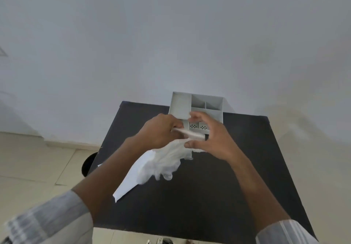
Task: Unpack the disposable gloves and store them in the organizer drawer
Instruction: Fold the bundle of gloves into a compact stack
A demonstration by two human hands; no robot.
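Head view, centre frame: left hand point(161, 130) and right hand point(210, 137), both pinched shut on thin translucent white disposable gloves point(167, 162), rolling them small, seemingly to fit the grey compartmented plastic organizer point(197, 107) on the black desk point(237, 167).

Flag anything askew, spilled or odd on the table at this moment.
Nothing looks damaged or spilled. The white packet lies slanted near the black table's left edge. Both hands, left hand and right hand, hold the bunched gloves before the grey organizer.
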